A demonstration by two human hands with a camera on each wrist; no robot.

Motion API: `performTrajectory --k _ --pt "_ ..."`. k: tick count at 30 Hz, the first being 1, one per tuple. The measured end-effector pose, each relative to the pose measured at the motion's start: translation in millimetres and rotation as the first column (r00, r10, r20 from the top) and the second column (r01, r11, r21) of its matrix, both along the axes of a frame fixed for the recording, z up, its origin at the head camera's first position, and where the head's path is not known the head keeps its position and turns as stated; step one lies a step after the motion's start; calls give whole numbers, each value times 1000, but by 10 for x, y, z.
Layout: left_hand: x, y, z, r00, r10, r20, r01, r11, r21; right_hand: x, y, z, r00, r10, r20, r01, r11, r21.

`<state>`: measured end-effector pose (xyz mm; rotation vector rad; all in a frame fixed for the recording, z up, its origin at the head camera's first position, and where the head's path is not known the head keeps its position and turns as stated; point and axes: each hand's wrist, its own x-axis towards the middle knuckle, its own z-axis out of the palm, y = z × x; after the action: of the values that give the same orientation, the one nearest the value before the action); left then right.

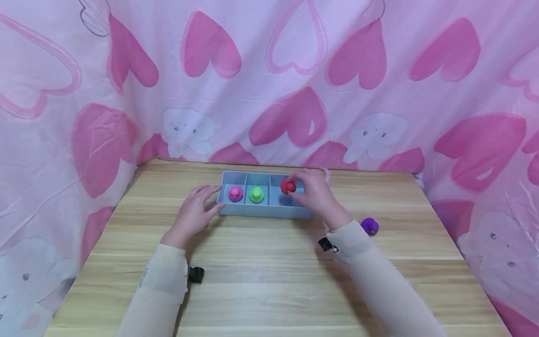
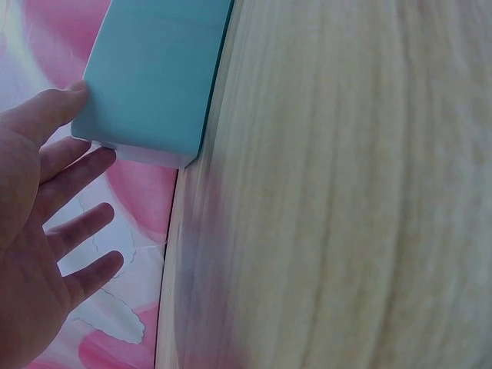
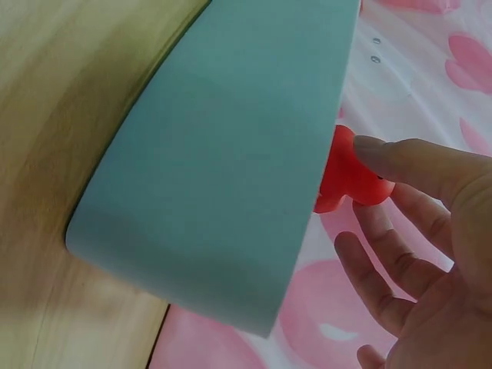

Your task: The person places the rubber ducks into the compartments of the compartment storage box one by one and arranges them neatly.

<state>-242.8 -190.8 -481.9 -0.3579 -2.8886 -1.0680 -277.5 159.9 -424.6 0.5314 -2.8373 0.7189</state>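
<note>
Red toy (image 3: 352, 173) partly hidden by tray wall (image 3: 207, 169), sleeves (image 1: 153, 285) cut off

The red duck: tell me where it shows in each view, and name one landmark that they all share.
Head: the red duck is just right of centre, pinched in the right grip, seen against the right-hand compartment of the tray.
Left wrist: not in it.
Right wrist: right of centre, in the upper half, partly hidden by the tray's wall.
Shared landmark: the tray; its blue-green outer wall shows in all three.
</note>
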Motion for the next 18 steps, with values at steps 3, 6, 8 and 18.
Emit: performTrajectory --k 3,6,8,18 --pt "8 -1 4 1000 -1 -1 1 1000 -1 -14 -40 -20 1000 10 6 -10 1000 0" --pt "10 -2 5 1000 0 -3 0 1000 -1 -38 -72 -47 1000 24 10 -24 1000 6" --pt "11 1 7 1000 1 -1 -1 1000 -1 -55 -90 -67 1000 28 9 -28 1000 12" --pt "8 -6 -2 1000 6 -8 -6 1000 -2 -142 -148 -214 998 54 20 -56 996 67"
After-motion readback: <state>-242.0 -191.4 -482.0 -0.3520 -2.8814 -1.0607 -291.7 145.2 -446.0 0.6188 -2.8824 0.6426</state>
